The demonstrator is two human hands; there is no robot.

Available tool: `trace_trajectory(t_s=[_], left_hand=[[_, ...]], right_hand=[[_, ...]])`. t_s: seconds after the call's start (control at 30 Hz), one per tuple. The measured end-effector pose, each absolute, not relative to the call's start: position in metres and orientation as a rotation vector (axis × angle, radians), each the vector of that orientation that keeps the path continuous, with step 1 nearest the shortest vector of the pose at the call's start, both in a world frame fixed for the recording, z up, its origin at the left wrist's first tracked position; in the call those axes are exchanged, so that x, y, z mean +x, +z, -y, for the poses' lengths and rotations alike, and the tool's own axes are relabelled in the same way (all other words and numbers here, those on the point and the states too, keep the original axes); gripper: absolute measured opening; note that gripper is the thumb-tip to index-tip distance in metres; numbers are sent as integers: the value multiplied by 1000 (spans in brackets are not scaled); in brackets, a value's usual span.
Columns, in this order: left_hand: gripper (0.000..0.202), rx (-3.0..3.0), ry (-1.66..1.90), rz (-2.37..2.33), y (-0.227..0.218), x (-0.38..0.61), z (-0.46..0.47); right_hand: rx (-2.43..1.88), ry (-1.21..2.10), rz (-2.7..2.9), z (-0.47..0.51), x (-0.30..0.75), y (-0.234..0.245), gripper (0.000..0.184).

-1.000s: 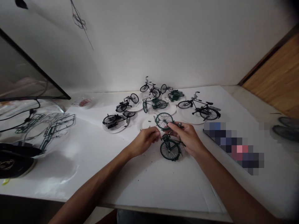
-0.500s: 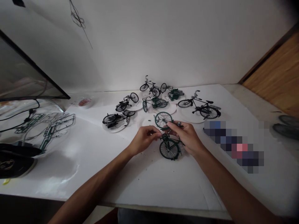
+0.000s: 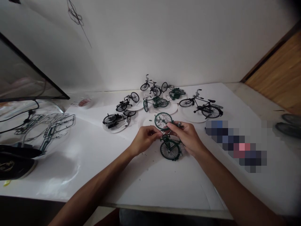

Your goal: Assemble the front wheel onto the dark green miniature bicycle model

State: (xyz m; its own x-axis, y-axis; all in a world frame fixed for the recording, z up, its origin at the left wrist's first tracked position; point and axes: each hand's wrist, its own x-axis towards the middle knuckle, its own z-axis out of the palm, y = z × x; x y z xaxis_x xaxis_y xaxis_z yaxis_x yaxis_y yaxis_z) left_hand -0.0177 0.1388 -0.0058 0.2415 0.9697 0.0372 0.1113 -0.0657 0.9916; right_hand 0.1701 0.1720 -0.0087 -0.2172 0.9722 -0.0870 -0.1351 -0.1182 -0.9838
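Note:
A small green model bicycle is held over the white table, one wheel toward me and the other pointing away. My right hand is closed around its frame from the right side. On the left, my left hand pinches with thumb and forefinger at the bicycle's middle, close to the pedal area. Whatever small part may lie between those fingertips is too tiny to make out. Just beyond my hands is a white paper plate with a few small dark bits on it.
Several finished-looking model bicycles, such as a black one, stand or lie on paper plates behind. Green part frames lie at the left beside a black cup. A pixelated item lies at the right, and a white wall rises behind.
The view has shifted very slightly. Both hands keep nearly the same hold at the green model bicycle.

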Motion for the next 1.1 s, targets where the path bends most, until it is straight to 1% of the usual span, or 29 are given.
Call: trace_trajectory(t_s=[0.4, 0.8, 1.1], left_hand=[[20, 1429, 986, -1100, -5, -18, -139], [23, 1442, 971, -1155, -4, -18, -141], [19, 1441, 943, -1262, -5, -19, -138]], right_hand=[[-1067, 1496, 1205, -173, 170, -11, 28], [-1086, 1474, 1222, -173, 170, -13, 31], [-1139, 1454, 1266, -170, 168, -11, 33]])
